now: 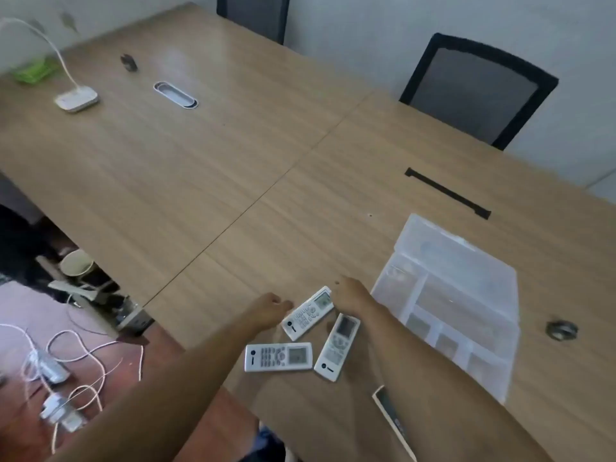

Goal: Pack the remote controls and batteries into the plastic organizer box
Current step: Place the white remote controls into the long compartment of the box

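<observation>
Three white remote controls lie near the table's front edge: one tilted [308, 312] between my hands, one flat [278, 357] in front, one upright-angled [337, 347] to the right. A clear plastic organizer box [443, 295] with several compartments stands open on the right, its lid [443, 243] folded back. My left hand [270, 308] rests curled at the tilted remote's lower end. My right hand [350, 293] is by its upper end, fingers bent down; whether it grips is unclear. No batteries are visible.
A black-and-cream flat object [391, 418] sits partly under my right forearm. On the wooden table [200, 161] are a white lamp [76, 98], cable grommets [175, 95] [562, 329] and a black slot [446, 192]. Chairs [476, 91] stand beyond. Cables [66, 361] litter the floor.
</observation>
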